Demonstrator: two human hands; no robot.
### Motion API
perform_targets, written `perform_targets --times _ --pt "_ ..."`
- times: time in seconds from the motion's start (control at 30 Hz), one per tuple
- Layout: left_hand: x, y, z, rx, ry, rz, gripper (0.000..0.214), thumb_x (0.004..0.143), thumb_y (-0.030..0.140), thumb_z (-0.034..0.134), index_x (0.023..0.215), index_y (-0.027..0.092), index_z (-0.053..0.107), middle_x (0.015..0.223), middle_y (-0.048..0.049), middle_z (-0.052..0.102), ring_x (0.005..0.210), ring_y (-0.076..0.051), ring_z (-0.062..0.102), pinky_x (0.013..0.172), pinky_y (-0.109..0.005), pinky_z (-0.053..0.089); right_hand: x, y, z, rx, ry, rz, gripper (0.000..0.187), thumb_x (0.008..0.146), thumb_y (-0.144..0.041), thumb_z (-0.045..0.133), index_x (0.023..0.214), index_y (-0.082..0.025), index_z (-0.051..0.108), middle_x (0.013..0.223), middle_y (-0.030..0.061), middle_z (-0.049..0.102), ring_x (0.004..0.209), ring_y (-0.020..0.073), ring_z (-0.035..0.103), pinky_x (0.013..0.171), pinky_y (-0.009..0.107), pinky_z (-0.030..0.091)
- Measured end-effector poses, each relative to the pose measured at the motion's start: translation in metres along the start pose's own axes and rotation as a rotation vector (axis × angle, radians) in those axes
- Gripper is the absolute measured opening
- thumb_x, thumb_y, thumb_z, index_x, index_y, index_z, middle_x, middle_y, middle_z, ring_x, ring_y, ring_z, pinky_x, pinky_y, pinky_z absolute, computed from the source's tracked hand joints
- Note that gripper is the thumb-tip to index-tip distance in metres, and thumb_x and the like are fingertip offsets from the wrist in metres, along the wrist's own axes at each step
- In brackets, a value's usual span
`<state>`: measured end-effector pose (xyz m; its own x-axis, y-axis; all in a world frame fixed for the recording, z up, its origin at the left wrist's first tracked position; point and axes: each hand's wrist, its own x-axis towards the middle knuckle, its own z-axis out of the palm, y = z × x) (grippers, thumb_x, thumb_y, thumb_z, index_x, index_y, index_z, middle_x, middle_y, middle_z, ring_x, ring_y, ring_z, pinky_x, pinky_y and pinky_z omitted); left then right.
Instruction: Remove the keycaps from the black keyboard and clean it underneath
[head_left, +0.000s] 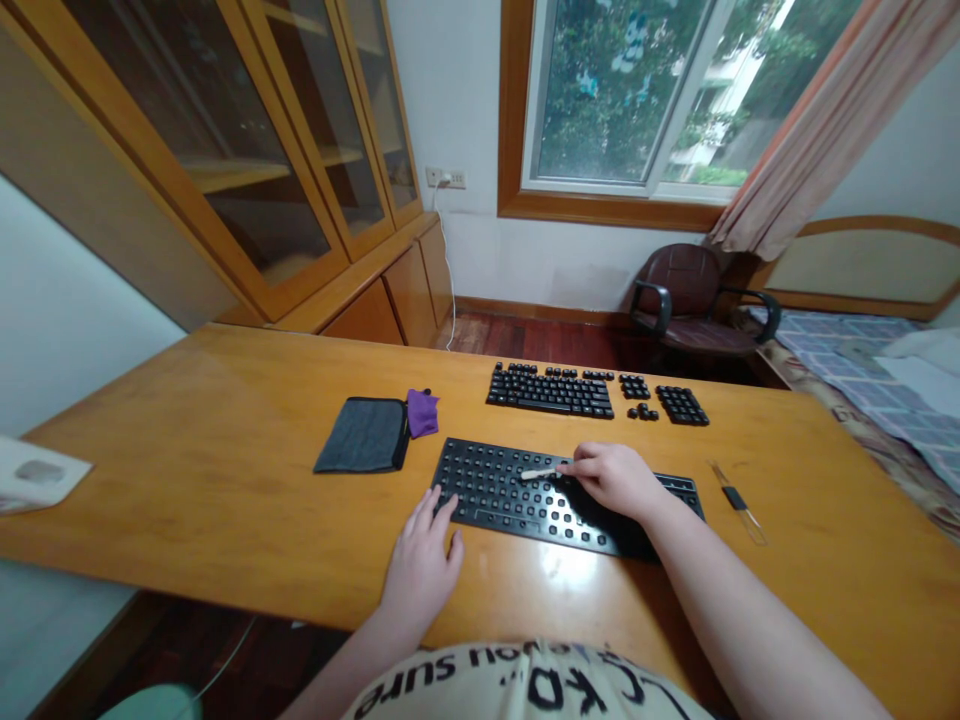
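A black keyboard base (517, 495) with its keycaps taken off lies on the wooden table (225, 480) in front of me. My right hand (615, 478) rests on it, fingers pinched on a small white brush (538, 474) whose tip points left over the bare switches. My left hand (421, 560) lies flat with fingers spread, its fingertips on the base's near left corner. The removed black keycaps (551, 390) are laid out in keyboard order farther back, with smaller groups (681, 405) to the right.
A grey pouch (364, 436) and a purple cloth (422, 412) lie left of the keyboard base. A thin clear tool with a black middle (736, 497) lies on the right. A paper (34, 475) sits at the table's left edge. Behind stand a brown armchair (686, 300) and a cabinet (300, 190).
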<state>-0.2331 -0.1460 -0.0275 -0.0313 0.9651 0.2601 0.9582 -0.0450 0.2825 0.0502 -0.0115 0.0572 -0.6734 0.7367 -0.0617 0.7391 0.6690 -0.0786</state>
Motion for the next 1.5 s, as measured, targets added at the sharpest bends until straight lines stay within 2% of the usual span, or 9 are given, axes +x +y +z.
perform_targets --times 0.17,0.3,0.47,0.63,0.77,1.03,1.23,1.4,1.5 --pt "0.000 0.000 0.000 -0.031 0.025 -0.007 0.040 0.080 0.020 0.047 0.119 0.016 0.056 0.132 -0.0135 0.049 0.122 -0.029 0.046 0.098 -0.045 0.043 -0.002 0.005 0.004 -0.131 0.080 0.253 0.035 0.093 -0.028 0.037 0.115 -0.032 0.063 0.089 0.0059 0.064 0.075 0.0165 0.060 0.061 0.025 0.039" --pt "0.000 0.001 -0.001 -0.013 0.014 -0.008 0.040 0.080 0.020 0.047 0.118 0.015 0.056 0.132 -0.0140 0.050 0.122 -0.029 0.047 0.097 -0.044 0.044 -0.002 0.004 0.006 -0.048 0.023 0.060 0.033 0.092 -0.030 0.038 0.113 -0.036 0.064 0.092 0.0037 0.064 0.077 0.0144 0.060 0.063 0.023 0.040" --pt "0.000 0.000 -0.001 -0.001 0.011 -0.008 0.040 0.080 0.020 0.047 0.119 0.015 0.056 0.132 -0.0141 0.050 0.122 -0.029 0.046 0.097 -0.044 0.044 -0.001 0.010 0.004 -0.064 0.088 0.284 0.034 0.092 -0.028 0.038 0.112 -0.033 0.065 0.089 0.0040 0.064 0.073 0.0151 0.061 0.060 0.024 0.040" --pt "0.000 0.000 0.000 -0.013 0.018 -0.004 0.040 0.079 0.019 0.047 0.119 0.016 0.056 0.132 -0.0131 0.049 0.122 -0.029 0.046 0.097 -0.045 0.044 -0.006 0.016 0.000 0.094 -0.015 -0.014 0.029 0.090 -0.029 0.045 0.105 -0.039 0.068 0.091 0.0000 0.065 0.078 0.0134 0.061 0.065 0.022 0.041" --pt "0.000 0.000 0.000 -0.013 0.017 -0.002 0.040 0.080 0.020 0.047 0.119 0.015 0.055 0.132 -0.0140 0.049 0.122 -0.029 0.046 0.098 -0.044 0.043 -0.009 0.014 0.003 -0.015 0.047 0.180 0.033 0.091 -0.025 0.041 0.109 -0.035 0.067 0.088 0.0030 0.065 0.076 0.0147 0.061 0.062 0.023 0.040" --pt "0.000 -0.001 0.001 -0.011 0.018 0.007 0.041 0.080 0.020 0.047 0.120 0.015 0.055 0.132 -0.0144 0.049 0.122 -0.029 0.046 0.098 -0.045 0.043 -0.014 0.022 0.007 -0.065 0.113 0.291 0.033 0.092 -0.028 0.039 0.108 -0.036 0.067 0.088 0.0024 0.065 0.073 0.0149 0.061 0.058 0.024 0.040" --pt "-0.001 -0.002 0.002 0.005 0.007 0.009 0.041 0.080 0.020 0.047 0.121 0.016 0.054 0.132 -0.0138 0.048 0.123 -0.029 0.045 0.098 -0.044 0.043 -0.023 0.024 -0.001 0.099 0.011 0.008 0.028 0.091 -0.031 0.044 0.101 -0.037 0.070 0.087 0.0004 0.066 0.075 0.0131 0.061 0.063 0.022 0.041" --pt "0.000 -0.001 0.001 0.016 -0.001 0.008 0.041 0.081 0.021 0.046 0.121 0.014 0.054 0.133 -0.0146 0.047 0.123 -0.029 0.045 0.099 -0.044 0.043 -0.024 0.019 0.002 -0.090 0.090 0.246 0.034 0.091 -0.024 0.040 0.110 -0.034 0.066 0.086 0.0037 0.065 0.074 0.0155 0.061 0.059 0.024 0.040" --pt "0.001 0.000 0.001 0.025 -0.005 0.005 0.041 0.082 0.021 0.046 0.121 0.014 0.054 0.133 -0.0145 0.048 0.123 -0.029 0.045 0.099 -0.044 0.043 -0.024 0.017 0.004 -0.058 0.067 0.164 0.033 0.092 -0.027 0.039 0.109 -0.037 0.066 0.090 0.0022 0.065 0.075 0.0141 0.061 0.061 0.023 0.040"
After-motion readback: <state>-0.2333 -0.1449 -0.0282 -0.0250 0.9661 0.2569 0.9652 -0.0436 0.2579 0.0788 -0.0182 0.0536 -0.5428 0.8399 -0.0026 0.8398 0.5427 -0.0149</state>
